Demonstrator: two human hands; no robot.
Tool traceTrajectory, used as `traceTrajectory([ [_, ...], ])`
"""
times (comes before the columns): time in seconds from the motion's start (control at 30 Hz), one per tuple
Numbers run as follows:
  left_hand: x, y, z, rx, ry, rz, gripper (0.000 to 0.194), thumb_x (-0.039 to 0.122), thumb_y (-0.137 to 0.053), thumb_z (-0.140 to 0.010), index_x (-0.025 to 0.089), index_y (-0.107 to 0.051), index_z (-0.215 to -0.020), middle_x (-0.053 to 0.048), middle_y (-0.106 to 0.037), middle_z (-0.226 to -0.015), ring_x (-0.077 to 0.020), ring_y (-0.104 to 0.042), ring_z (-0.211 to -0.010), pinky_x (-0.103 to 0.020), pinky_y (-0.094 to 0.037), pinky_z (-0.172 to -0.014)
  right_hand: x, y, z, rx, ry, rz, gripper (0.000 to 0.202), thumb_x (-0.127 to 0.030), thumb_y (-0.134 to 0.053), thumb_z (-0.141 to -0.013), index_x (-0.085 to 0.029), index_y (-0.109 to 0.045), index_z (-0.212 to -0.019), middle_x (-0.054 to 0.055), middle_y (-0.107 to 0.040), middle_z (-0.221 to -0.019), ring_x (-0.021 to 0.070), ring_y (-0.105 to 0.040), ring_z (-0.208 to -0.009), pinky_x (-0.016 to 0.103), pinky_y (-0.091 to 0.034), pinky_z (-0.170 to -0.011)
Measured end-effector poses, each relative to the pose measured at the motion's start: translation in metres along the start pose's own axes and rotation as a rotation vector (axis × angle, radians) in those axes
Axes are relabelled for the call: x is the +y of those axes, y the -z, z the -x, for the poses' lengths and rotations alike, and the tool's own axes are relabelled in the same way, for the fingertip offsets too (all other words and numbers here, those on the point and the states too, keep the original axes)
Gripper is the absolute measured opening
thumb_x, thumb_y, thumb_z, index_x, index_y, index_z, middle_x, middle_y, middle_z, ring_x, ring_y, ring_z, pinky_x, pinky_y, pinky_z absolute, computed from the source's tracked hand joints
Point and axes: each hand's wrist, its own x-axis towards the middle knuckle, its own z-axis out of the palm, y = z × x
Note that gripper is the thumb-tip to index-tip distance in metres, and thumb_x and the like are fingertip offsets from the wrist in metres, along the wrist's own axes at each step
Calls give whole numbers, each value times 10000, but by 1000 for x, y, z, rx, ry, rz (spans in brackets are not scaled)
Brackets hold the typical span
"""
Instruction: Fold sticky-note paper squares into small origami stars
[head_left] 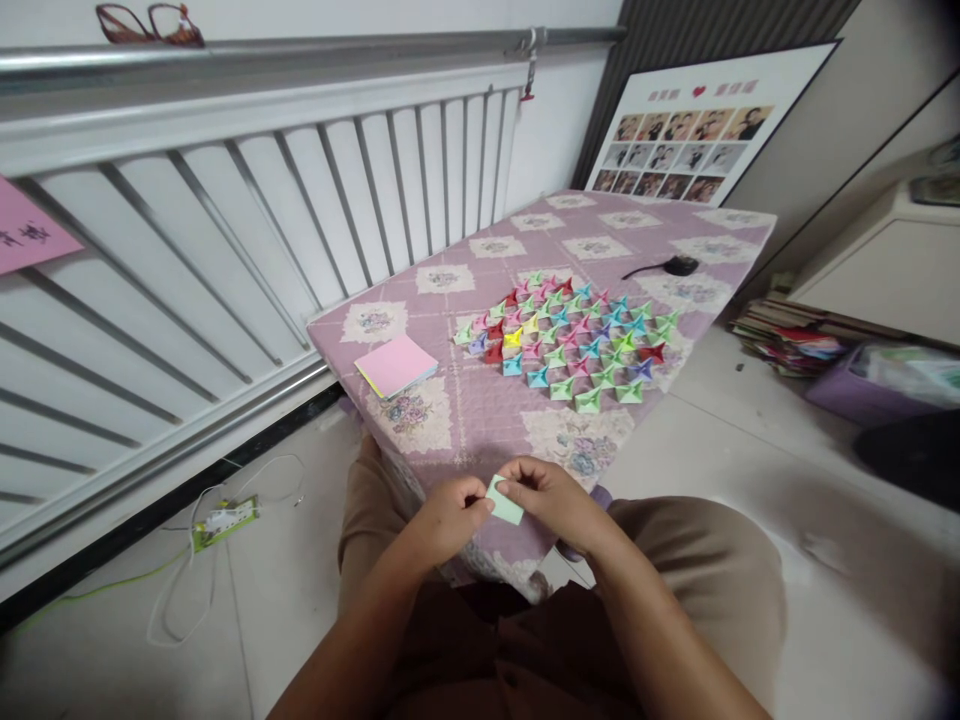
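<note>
A small light green folded paper (505,502) is held between both hands over the near corner of the table. My left hand (451,515) pinches its left edge with thumb and forefinger. My right hand (549,500) grips its upper right part, the thumb lying on top. Beyond the hands, rows of small folded paper pieces (588,401) in green, blue, pink, red, yellow and purple stand on the patterned tablecloth (480,420). A stack of square paper (396,366), pink on top, lies at the left edge of the table.
A black object with a thin tail (680,265) lies at the table's far right. The radiator (247,220) borders the left side. A power strip (225,522) with cables is on the floor at left. A photo board (690,130) leans behind the table.
</note>
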Motion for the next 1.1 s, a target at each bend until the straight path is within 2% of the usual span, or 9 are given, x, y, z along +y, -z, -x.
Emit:
traceTrajectory([
  [0.2, 7, 4, 2, -24, -33, -121, 189, 252, -489, -790, 166, -469, -623, 57, -423, -584, -95, -380, -573, -230, -259, -543, -6, -1, -2, -111, 22, 133, 159, -346, -619, -737, -193, -613, -694, -29, -553, -630, 110, -456, -587, 238, -367, -562],
  [0.4, 12, 8, 3, -47, -32, -120, 192, 255, -487, -788, 164, -476, -619, 55, -427, -578, -98, -389, -574, -231, -264, -546, -6, -5, 1, -58, 78, 171, 184, -329, -578, -775, -188, -562, -657, -37, -509, -620, 102, -443, -597, 221, -361, -555],
  [0.67, 11, 7, -1, -64, -6, -101, 161, 249, -502, -779, 161, -498, -643, 54, -433, -588, -97, -384, -574, -230, -273, -551, -14, -2, -1, -95, 78, 214, 203, -365, -544, -806, -188, -576, -711, -23, -545, -672, 116, -476, -642, 231, -384, -591],
  [0.83, 11, 9, -3, -83, -13, -85, 159, 251, -497, -782, 163, -498, -649, 55, -419, -590, -97, -376, -575, -230, -274, -553, -13, -3, -4, -47, 103, 229, 237, -382, -533, -824, -197, -576, -681, -19, -541, -641, 126, -481, -625, 243, -374, -574],
  [0.97, 7, 6, -10, -67, -1, -52, 155, 260, -496, -781, 164, -501, -660, 50, -437, -609, -101, -394, -587, -231, -284, -560, -7, 0, -9, 2, 75, 135, 237, -409, -575, -797, -206, -588, -675, -9, -557, -657, 138, -492, -639, 260, -390, -588],
  [1.03, 3, 3, -15, -20, 17, -17, 160, 263, -502, -775, 166, -489, -649, 50, -425, -607, -101, -390, -588, -230, -282, -557, -4, 4, -12, 38, 38, 19, 233, -443, -618, -758, -210, -616, -775, -6, -576, -709, 142, -506, -660, 264, -407, -602],
  [1.1, 1, -2, -20, 45, 55, 55, 168, 281, -503, -779, 169, -485, -655, 55, -405, -599, -97, -374, -576, -226, -277, -545, 0, 9, -13, 127, -18, -106, 340, -488, -643, -728, -213, -617, -926, -1, -586, -769, 138, -507, -660, 260, -408, -589],
])
